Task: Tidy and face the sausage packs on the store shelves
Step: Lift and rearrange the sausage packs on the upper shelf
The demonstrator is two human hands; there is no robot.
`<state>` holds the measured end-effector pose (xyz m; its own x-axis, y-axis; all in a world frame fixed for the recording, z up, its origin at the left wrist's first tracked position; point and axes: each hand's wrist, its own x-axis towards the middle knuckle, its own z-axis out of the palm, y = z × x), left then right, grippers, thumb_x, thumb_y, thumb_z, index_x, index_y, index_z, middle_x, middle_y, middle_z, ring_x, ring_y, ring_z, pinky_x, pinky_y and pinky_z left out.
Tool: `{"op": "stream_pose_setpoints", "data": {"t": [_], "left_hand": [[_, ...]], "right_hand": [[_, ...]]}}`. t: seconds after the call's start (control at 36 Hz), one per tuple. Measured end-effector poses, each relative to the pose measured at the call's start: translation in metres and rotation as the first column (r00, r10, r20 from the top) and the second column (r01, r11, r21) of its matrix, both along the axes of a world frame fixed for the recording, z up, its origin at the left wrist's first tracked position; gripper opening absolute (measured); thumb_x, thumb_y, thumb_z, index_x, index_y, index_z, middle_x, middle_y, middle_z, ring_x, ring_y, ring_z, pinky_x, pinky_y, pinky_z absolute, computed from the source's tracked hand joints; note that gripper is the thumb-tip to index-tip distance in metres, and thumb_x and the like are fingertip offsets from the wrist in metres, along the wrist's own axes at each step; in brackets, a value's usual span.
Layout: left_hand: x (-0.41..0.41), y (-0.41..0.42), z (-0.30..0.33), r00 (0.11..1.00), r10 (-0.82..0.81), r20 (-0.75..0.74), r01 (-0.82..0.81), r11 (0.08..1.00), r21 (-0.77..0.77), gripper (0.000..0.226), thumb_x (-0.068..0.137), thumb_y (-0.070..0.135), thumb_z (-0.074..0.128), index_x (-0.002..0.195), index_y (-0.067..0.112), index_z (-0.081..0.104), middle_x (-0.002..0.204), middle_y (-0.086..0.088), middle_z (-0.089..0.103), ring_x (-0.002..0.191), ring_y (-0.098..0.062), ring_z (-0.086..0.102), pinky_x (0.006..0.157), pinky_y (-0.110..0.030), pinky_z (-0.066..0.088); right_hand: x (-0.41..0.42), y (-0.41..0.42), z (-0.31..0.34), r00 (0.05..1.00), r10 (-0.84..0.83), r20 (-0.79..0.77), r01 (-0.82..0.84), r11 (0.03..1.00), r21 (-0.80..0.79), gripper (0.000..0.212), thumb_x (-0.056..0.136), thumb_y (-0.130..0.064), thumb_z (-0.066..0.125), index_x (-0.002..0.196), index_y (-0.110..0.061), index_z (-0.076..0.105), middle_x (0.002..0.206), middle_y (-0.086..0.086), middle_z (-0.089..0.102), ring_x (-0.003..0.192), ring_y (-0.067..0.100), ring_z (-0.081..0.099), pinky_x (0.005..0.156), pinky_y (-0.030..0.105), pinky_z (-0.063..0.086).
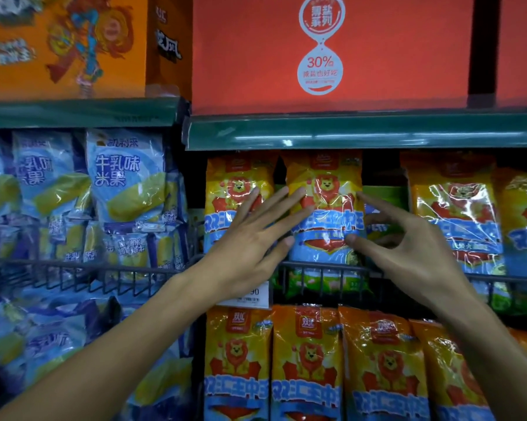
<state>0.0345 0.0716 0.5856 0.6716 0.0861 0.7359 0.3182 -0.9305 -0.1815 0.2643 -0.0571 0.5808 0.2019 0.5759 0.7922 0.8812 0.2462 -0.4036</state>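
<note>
Yellow and orange sausage packs with a lion picture stand upright behind a wire rail (320, 266) on the middle shelf. The centre pack (327, 177) is framed by both my hands. My left hand (250, 238) lies flat with fingers spread, its fingertips on the pack's left edge. My right hand (414, 238) pinches the pack's right edge, thumb on the front and index finger along the side. A second pack (230, 174) stands just left of it, and another (456, 214) stands further right across a gap. A lower row of the same packs (307, 360) faces forward.
Blue rice cracker bags (125, 177) fill the left bay. Above the green shelf edge (362, 132) sit a red carton (317, 50) and an orange carton (65, 44). A green pack (383, 196) shows in the gap behind. A price tag (256, 296) hangs from the rail.
</note>
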Motion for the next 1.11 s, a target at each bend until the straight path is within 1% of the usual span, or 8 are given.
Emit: {"op": "stream_pose_setpoints", "data": {"t": [0.22, 0.39, 0.47, 0.56, 0.64, 0.72, 0.97, 1.11], "left_hand": [[0.001, 0.001, -0.006, 0.997, 0.055, 0.046, -0.057, 0.997, 0.047, 0.051, 0.113, 0.043, 0.032, 0.162, 0.031, 0.030, 0.173, 0.010, 0.014, 0.160, -0.009, 0.001, 0.130, -0.045, -0.002], [0.008, 0.000, -0.006, 0.986, 0.166, -0.016, -0.164, 0.981, 0.108, 0.058, 0.110, 0.056, 0.014, 0.165, 0.039, 0.009, 0.173, 0.017, -0.006, 0.158, -0.007, -0.016, 0.130, -0.050, -0.005], [0.008, -0.002, -0.008, 0.983, 0.177, 0.052, -0.181, 0.979, 0.092, 0.058, 0.110, 0.058, 0.018, 0.165, 0.040, 0.012, 0.174, 0.014, -0.005, 0.159, -0.011, -0.018, 0.128, -0.046, -0.008], [0.007, 0.001, -0.007, 0.950, 0.286, 0.126, -0.291, 0.957, 0.017, 0.064, 0.105, 0.066, 0.009, 0.164, 0.043, 0.001, 0.172, 0.012, -0.018, 0.155, -0.016, -0.030, 0.125, -0.047, -0.016], [0.008, 0.008, -0.004, 0.943, 0.316, 0.104, -0.318, 0.948, 0.009, 0.068, 0.101, 0.073, 0.004, 0.161, 0.046, -0.016, 0.168, 0.023, -0.026, 0.151, -0.012, -0.037, 0.122, -0.045, -0.022], [0.008, 0.013, -0.001, 0.956, 0.286, 0.068, -0.288, 0.957, 0.029, 0.073, 0.101, 0.076, 0.006, 0.160, 0.043, -0.020, 0.167, 0.027, -0.025, 0.151, -0.010, -0.037, 0.122, -0.044, -0.022], [-0.013, 0.025, 0.004, 0.972, 0.188, 0.144, -0.185, 0.982, -0.034, 0.070, 0.102, 0.073, 0.013, 0.163, 0.046, -0.008, 0.170, 0.022, -0.017, 0.154, -0.001, -0.024, 0.125, -0.030, -0.018], [-0.011, 0.033, 0.003, 0.959, 0.270, 0.091, -0.270, 0.963, -0.018, 0.072, 0.097, 0.078, -0.005, 0.157, 0.045, -0.027, 0.168, 0.021, -0.026, 0.151, 0.001, -0.032, 0.124, -0.036, -0.020]], "right_hand": [[-0.005, -0.003, -0.004, 0.997, -0.045, 0.070, 0.052, 0.992, -0.110, 0.089, 0.072, -0.079, 0.044, 0.155, -0.057, 0.022, 0.096, -0.032, 0.058, 0.075, 0.000, 0.066, 0.067, 0.024, 0.056], [-0.007, -0.006, -0.005, 0.976, -0.168, 0.140, 0.188, 0.971, -0.148, 0.092, 0.074, -0.084, 0.030, 0.159, -0.052, 0.014, 0.085, 0.004, 0.073, 0.060, 0.010, 0.063, 0.055, 0.036, 0.055], [-0.012, -0.001, -0.007, 0.950, -0.237, 0.201, 0.252, 0.966, -0.052, 0.086, 0.083, -0.079, 0.036, 0.160, -0.044, 0.018, 0.142, -0.002, 0.050, 0.111, 0.010, 0.060, 0.088, 0.038, 0.058], [-0.015, 0.005, -0.005, 0.917, -0.234, 0.323, 0.217, 0.972, 0.087, 0.075, 0.093, -0.068, 0.043, 0.159, -0.047, 0.016, 0.163, -0.023, 0.007, 0.152, 0.010, 0.017, 0.109, 0.035, 0.039], [-0.019, 0.013, 0.001, 0.897, -0.160, 0.412, 0.150, 0.987, 0.056, 0.070, 0.098, -0.066, 0.034, 0.161, -0.049, 0.008, 0.164, -0.033, -0.013, 0.153, -0.005, -0.015, 0.118, 0.027, 0.008], [-0.022, 0.021, 0.004, 0.885, -0.121, 0.450, 0.148, 0.989, -0.027, 0.070, 0.098, -0.069, 0.026, 0.160, -0.050, 0.000, 0.166, -0.030, -0.017, 0.151, -0.004, -0.025, 0.120, 0.026, -0.002], [-0.043, 0.033, 0.010, 0.874, -0.134, 0.467, 0.139, 0.990, 0.025, 0.066, 0.106, -0.064, 0.027, 0.161, -0.046, -0.004, 0.169, -0.024, -0.011, 0.152, -0.002, -0.024, 0.124, 0.025, -0.014], [-0.050, 0.048, 0.014, 0.860, -0.189, 0.473, 0.218, 0.976, -0.006, 0.068, 0.102, -0.071, 0.015, 0.161, -0.045, -0.006, 0.170, -0.019, -0.005, 0.152, -0.002, -0.024, 0.125, 0.036, -0.018]]}}
